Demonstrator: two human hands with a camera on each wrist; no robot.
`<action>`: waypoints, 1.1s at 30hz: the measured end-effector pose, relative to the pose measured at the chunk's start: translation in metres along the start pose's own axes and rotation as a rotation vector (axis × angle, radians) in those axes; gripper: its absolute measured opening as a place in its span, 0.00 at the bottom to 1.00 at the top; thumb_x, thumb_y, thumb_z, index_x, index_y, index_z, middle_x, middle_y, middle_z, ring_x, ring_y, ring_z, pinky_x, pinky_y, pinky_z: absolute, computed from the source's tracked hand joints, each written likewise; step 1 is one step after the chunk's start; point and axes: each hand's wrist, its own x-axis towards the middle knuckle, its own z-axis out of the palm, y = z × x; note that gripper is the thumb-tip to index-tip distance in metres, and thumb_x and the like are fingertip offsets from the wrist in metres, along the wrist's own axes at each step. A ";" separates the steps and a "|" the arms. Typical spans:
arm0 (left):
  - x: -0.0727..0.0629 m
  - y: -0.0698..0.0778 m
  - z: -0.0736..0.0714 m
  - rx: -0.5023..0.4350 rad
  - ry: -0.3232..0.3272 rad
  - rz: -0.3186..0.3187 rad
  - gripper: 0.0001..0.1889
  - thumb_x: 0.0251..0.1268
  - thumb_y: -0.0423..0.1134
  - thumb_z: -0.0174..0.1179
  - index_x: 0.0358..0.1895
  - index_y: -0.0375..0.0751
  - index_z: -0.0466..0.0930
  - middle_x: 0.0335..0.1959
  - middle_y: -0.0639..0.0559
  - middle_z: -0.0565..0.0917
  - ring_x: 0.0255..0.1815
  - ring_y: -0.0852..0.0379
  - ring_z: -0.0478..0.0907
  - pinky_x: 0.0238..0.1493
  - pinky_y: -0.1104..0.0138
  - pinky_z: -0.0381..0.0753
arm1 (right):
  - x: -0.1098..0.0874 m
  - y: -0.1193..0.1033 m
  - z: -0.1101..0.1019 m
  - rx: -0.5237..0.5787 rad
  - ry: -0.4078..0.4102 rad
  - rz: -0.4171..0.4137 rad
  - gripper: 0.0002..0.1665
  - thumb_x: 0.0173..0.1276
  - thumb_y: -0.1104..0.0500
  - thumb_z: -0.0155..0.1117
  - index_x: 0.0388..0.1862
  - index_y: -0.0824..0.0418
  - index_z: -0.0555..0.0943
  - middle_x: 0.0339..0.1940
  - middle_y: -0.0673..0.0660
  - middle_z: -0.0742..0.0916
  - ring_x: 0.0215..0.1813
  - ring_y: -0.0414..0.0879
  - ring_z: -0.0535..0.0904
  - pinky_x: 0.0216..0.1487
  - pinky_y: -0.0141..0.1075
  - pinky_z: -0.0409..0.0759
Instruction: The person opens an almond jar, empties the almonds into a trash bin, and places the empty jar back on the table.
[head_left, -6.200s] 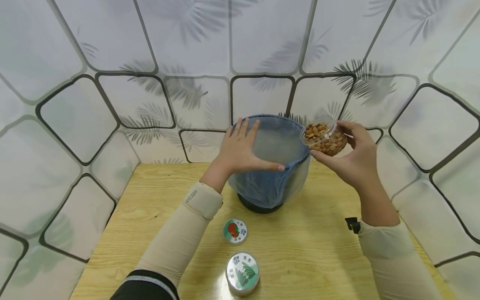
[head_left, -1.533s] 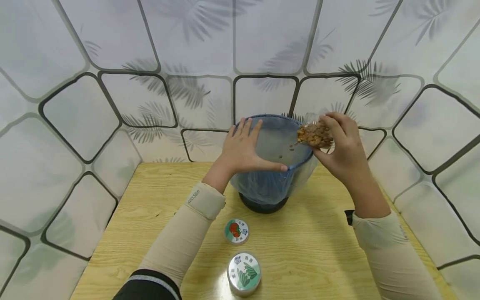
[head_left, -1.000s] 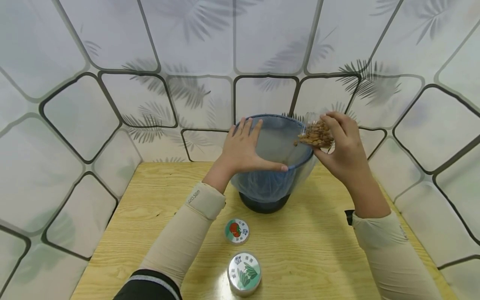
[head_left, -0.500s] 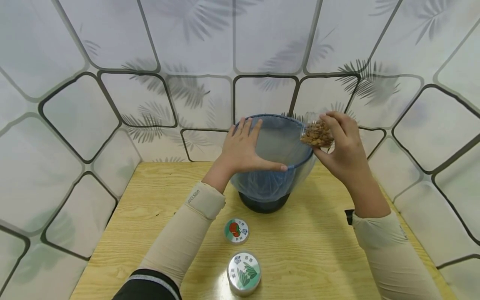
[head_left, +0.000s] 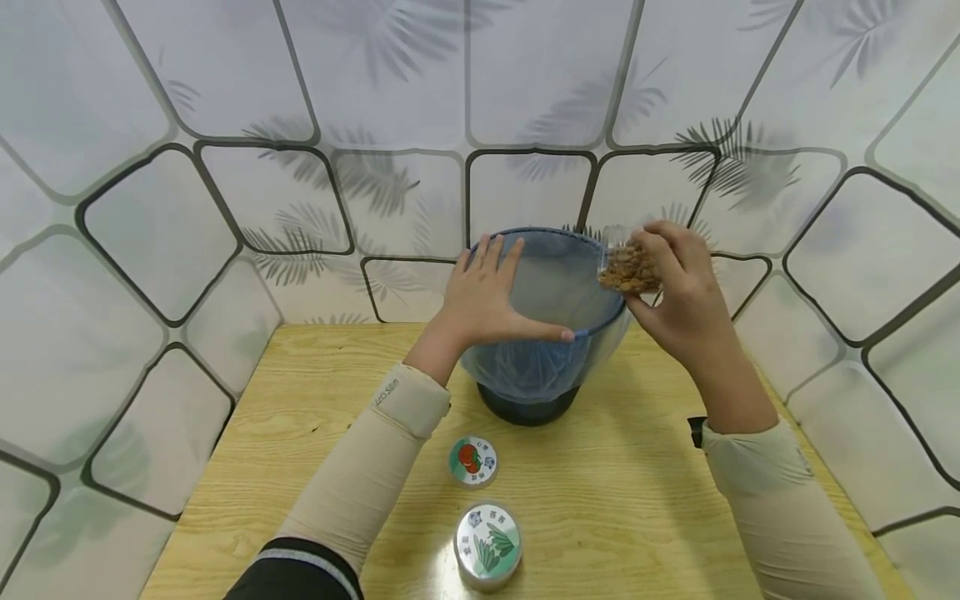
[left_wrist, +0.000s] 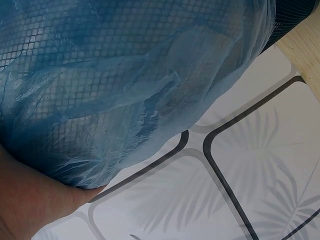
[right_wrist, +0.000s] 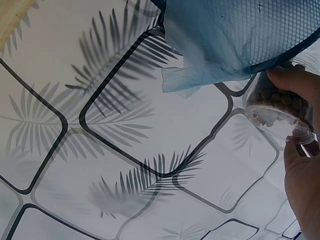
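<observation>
A wastebasket lined with a blue plastic bag (head_left: 532, 358) stands on the table; its mesh wall (left_wrist: 55, 45) shows through the bag in the left wrist view. My left hand (head_left: 480, 304) rests on its rim with straight, spread fingers, the thumb along the near edge. At the right rim, my right hand (head_left: 686, 308) grips a clear jar (head_left: 617, 237) from the side. The jar is tipped over with its mouth towards the basket. Brown nuts (head_left: 630, 271) lie along its lower side. No nuts are falling from it. The right wrist view shows the jar's bottom (right_wrist: 275, 122).
Nearer to me on the wooden table (head_left: 615, 500) lies a round lid with a tomato picture (head_left: 472, 462). A closed jar with a green vegetable on its lid (head_left: 487, 546) stands in front of it. A patterned wall covering (head_left: 405, 200) encloses the back and sides.
My right hand has tilted the jar over the rim since the oldest frame; a few nuts fell into the basket, then stopped. Lately the jar has shifted slightly left. My left hand has stayed put.
</observation>
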 end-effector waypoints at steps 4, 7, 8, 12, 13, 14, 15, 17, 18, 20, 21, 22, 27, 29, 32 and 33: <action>0.000 0.000 -0.001 0.004 -0.005 -0.005 0.77 0.41 0.91 0.59 0.89 0.54 0.33 0.90 0.41 0.41 0.91 0.41 0.33 0.88 0.40 0.38 | 0.000 0.000 0.001 -0.024 -0.008 -0.027 0.48 0.52 0.77 0.82 0.72 0.69 0.73 0.70 0.75 0.74 0.71 0.72 0.70 0.70 0.63 0.72; 0.000 0.001 -0.001 0.006 -0.009 -0.008 0.77 0.41 0.91 0.59 0.89 0.55 0.32 0.90 0.42 0.40 0.91 0.41 0.33 0.88 0.41 0.38 | 0.001 0.000 0.000 -0.039 -0.020 -0.037 0.47 0.53 0.77 0.81 0.73 0.70 0.72 0.70 0.75 0.74 0.71 0.72 0.69 0.71 0.62 0.71; 0.000 0.001 -0.001 0.007 -0.008 -0.008 0.77 0.41 0.91 0.59 0.89 0.55 0.32 0.90 0.42 0.40 0.91 0.41 0.33 0.88 0.41 0.38 | 0.001 0.000 0.000 -0.044 -0.025 -0.039 0.47 0.54 0.76 0.81 0.73 0.70 0.72 0.70 0.75 0.74 0.72 0.72 0.69 0.72 0.62 0.71; 0.000 0.001 -0.001 0.000 -0.006 -0.007 0.77 0.41 0.91 0.59 0.89 0.54 0.32 0.90 0.42 0.40 0.91 0.41 0.32 0.88 0.41 0.37 | 0.001 -0.001 -0.002 -0.064 -0.048 -0.046 0.44 0.58 0.75 0.79 0.73 0.70 0.71 0.71 0.75 0.73 0.72 0.72 0.69 0.73 0.61 0.70; 0.000 0.000 -0.001 -0.005 -0.003 -0.006 0.77 0.41 0.91 0.59 0.89 0.54 0.33 0.90 0.41 0.41 0.91 0.41 0.32 0.88 0.40 0.38 | 0.001 -0.001 -0.002 -0.066 -0.050 -0.046 0.44 0.59 0.75 0.78 0.73 0.71 0.71 0.71 0.75 0.73 0.72 0.72 0.69 0.73 0.61 0.70; 0.000 0.000 0.000 -0.008 0.001 -0.005 0.77 0.41 0.91 0.59 0.89 0.53 0.34 0.90 0.41 0.41 0.91 0.41 0.33 0.88 0.40 0.38 | 0.001 -0.001 -0.002 -0.066 -0.051 -0.047 0.44 0.59 0.75 0.78 0.74 0.71 0.71 0.72 0.75 0.73 0.72 0.72 0.69 0.73 0.61 0.70; 0.000 0.000 0.000 -0.011 0.002 -0.004 0.77 0.41 0.91 0.59 0.89 0.53 0.34 0.90 0.41 0.41 0.91 0.41 0.33 0.88 0.40 0.38 | 0.001 -0.001 -0.002 -0.068 -0.053 -0.050 0.43 0.60 0.74 0.77 0.74 0.71 0.70 0.72 0.75 0.73 0.72 0.72 0.69 0.73 0.61 0.70; 0.000 0.000 0.000 -0.011 0.006 -0.004 0.77 0.41 0.91 0.59 0.89 0.53 0.35 0.90 0.41 0.41 0.91 0.41 0.33 0.88 0.40 0.38 | 0.001 -0.002 -0.002 -0.066 -0.052 -0.055 0.43 0.60 0.75 0.77 0.74 0.71 0.70 0.71 0.75 0.73 0.72 0.72 0.69 0.73 0.61 0.70; 0.000 0.000 0.000 -0.012 0.007 -0.004 0.77 0.41 0.91 0.59 0.89 0.53 0.35 0.90 0.41 0.42 0.91 0.41 0.33 0.88 0.40 0.38 | 0.001 -0.002 -0.003 -0.064 -0.047 -0.059 0.43 0.59 0.75 0.77 0.73 0.71 0.71 0.71 0.75 0.73 0.72 0.72 0.69 0.73 0.61 0.70; 0.000 0.000 0.000 -0.013 0.004 -0.005 0.77 0.41 0.91 0.59 0.89 0.53 0.35 0.90 0.41 0.42 0.91 0.41 0.33 0.88 0.40 0.38 | 0.001 -0.002 -0.002 -0.058 -0.039 -0.068 0.43 0.58 0.76 0.77 0.73 0.71 0.71 0.71 0.75 0.73 0.71 0.72 0.69 0.72 0.61 0.70; 0.000 0.001 0.000 -0.011 0.001 -0.006 0.77 0.41 0.91 0.59 0.89 0.54 0.34 0.90 0.41 0.41 0.91 0.41 0.33 0.88 0.40 0.38 | 0.002 -0.002 -0.002 -0.055 -0.033 -0.072 0.44 0.58 0.77 0.77 0.73 0.70 0.71 0.71 0.75 0.74 0.71 0.72 0.69 0.72 0.61 0.70; 0.000 0.001 0.000 -0.012 0.001 -0.005 0.77 0.41 0.91 0.59 0.89 0.53 0.34 0.90 0.41 0.42 0.91 0.41 0.33 0.88 0.40 0.38 | 0.002 -0.002 -0.002 -0.050 -0.027 -0.075 0.44 0.57 0.77 0.77 0.73 0.70 0.72 0.70 0.75 0.74 0.71 0.72 0.69 0.72 0.61 0.70; -0.001 0.000 0.000 -0.015 -0.004 -0.008 0.77 0.40 0.91 0.59 0.89 0.54 0.33 0.90 0.41 0.41 0.91 0.42 0.32 0.88 0.41 0.36 | 0.001 -0.001 0.002 -0.035 0.000 -0.083 0.45 0.53 0.80 0.76 0.72 0.69 0.73 0.70 0.75 0.74 0.71 0.73 0.70 0.71 0.62 0.71; -0.001 0.000 0.000 -0.020 -0.005 -0.009 0.77 0.40 0.91 0.59 0.89 0.54 0.33 0.90 0.42 0.41 0.91 0.42 0.31 0.88 0.41 0.35 | 0.002 -0.001 0.002 -0.026 0.005 -0.086 0.46 0.52 0.81 0.76 0.72 0.69 0.73 0.69 0.75 0.74 0.71 0.73 0.70 0.70 0.62 0.71; -0.001 0.000 0.001 -0.030 -0.003 -0.010 0.78 0.40 0.91 0.60 0.89 0.54 0.34 0.90 0.42 0.41 0.91 0.42 0.31 0.88 0.42 0.35 | 0.002 -0.001 0.002 -0.016 0.006 -0.088 0.46 0.52 0.82 0.75 0.72 0.69 0.73 0.70 0.74 0.75 0.72 0.72 0.69 0.71 0.63 0.71; -0.001 0.000 0.001 -0.030 -0.001 -0.010 0.78 0.40 0.91 0.60 0.89 0.54 0.34 0.90 0.42 0.41 0.91 0.42 0.31 0.88 0.42 0.35 | 0.002 -0.001 0.002 -0.016 0.002 -0.088 0.46 0.52 0.82 0.75 0.72 0.69 0.73 0.70 0.74 0.74 0.73 0.72 0.69 0.71 0.63 0.71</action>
